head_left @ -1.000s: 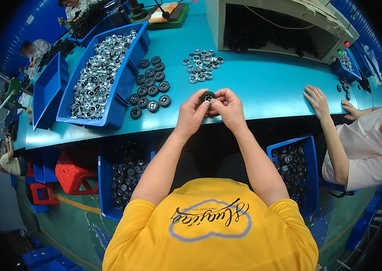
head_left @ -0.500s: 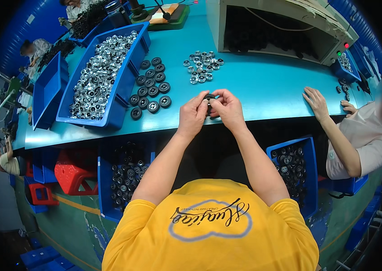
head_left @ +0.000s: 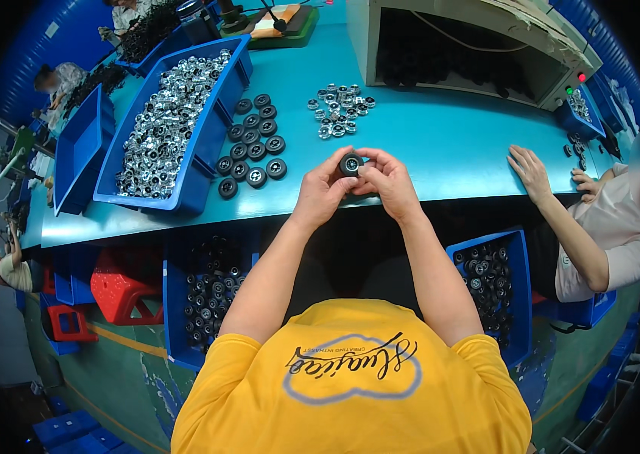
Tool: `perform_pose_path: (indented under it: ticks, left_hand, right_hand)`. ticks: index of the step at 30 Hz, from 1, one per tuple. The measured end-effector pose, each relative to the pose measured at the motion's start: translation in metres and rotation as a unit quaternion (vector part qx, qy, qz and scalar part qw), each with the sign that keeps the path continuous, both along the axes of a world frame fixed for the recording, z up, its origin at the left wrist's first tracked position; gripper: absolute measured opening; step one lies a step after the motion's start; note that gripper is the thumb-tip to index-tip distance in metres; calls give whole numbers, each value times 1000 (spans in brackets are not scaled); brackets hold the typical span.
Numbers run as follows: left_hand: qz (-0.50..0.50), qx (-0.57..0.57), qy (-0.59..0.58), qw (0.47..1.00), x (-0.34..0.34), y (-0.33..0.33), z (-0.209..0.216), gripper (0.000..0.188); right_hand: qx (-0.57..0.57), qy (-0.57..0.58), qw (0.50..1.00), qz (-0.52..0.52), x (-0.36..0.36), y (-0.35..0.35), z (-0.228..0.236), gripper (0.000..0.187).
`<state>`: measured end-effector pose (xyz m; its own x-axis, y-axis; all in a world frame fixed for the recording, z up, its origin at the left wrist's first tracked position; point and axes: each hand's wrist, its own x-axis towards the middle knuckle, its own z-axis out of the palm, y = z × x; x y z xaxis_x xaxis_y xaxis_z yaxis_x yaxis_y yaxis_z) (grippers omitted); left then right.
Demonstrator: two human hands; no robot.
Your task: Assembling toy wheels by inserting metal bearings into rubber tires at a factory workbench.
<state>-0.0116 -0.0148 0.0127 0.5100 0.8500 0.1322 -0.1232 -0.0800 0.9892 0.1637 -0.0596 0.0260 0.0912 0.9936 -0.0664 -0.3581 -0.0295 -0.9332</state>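
Note:
Between my two hands, at the near edge of the turquoise table, is a small black toy wheel (head_left: 351,164) with a silvery hub facing up. My left hand (head_left: 321,191) is closed on its left side, thumb at the lower rim. My right hand (head_left: 386,181) pinches the wheel from the right. To the left, several black wheels (head_left: 256,151) lie in loose rows on the table. Beyond my hands lies a group of shiny silver wheel hubs (head_left: 339,110).
A big blue bin (head_left: 195,178) of silver hubs stands at the left, beside another blue bin (head_left: 87,155). A box-shaped machine (head_left: 479,49) occupies the back right. Bins of wheels (head_left: 214,295) sit below the table edge on both sides. A co-worker's hand (head_left: 530,172) rests on the table at right.
The wheel has turned from edge-on to hub-up between my fingers. My hands have shifted only slightly around it. The co-worker at right has moved a little.

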Motion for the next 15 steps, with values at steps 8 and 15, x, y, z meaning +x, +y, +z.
perform_pose_path:
  ticks: [8,15]
  left_hand:
    - [12,-31,13,999,0,-4,12,49]
    - [5,-62,-33,998,-3,2,3,37]
  right_hand:
    - [-4,-4,999,33,5,0,-1,36]
    - [35,-7,999,6,-3,-10,14,35]
